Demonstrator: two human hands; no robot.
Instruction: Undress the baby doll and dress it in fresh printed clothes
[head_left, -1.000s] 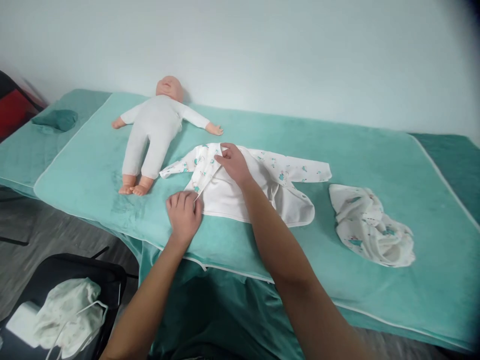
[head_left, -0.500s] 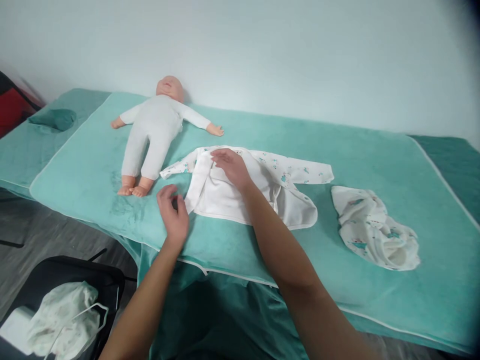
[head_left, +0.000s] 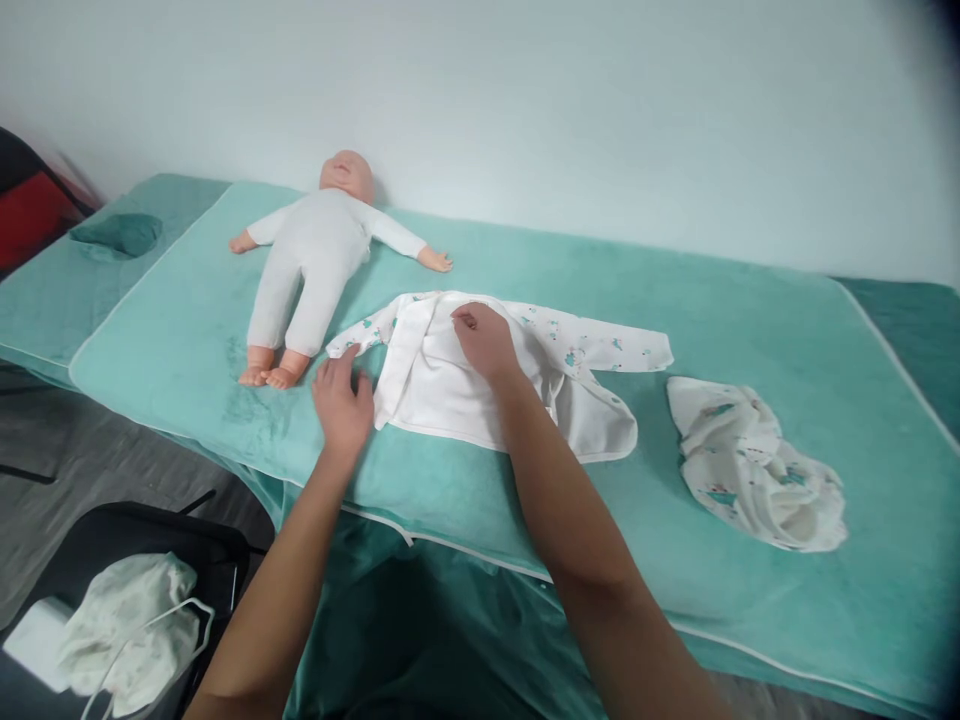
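Observation:
A white baby shirt [head_left: 450, 385] with small teal prints lies spread on the teal blanket [head_left: 187, 330], its front flaps folded back. My right hand [head_left: 484, 340] rests on the shirt's middle, fingers curled down onto the cloth. My left hand [head_left: 341, 400] lies flat on the blanket just left of the shirt's lower left edge, fingers stretched out, holding nothing. A baby doll [head_left: 311, 260] in a pale grey suit lies on its back to the upper left of the shirt.
A crumpled white printed garment [head_left: 757, 470] lies on the blanket at right. A dark teal cloth [head_left: 116, 232] sits at the far left. Below left, a black bin [head_left: 150, 540] on the floor holds pale fabric [head_left: 124, 635]. A wall runs behind the bed.
My left hand let go of the shirt's left flap, lifted, and came down flat on the blanket. The flap now lies folded open. My right hand slid slightly right on the shirt.

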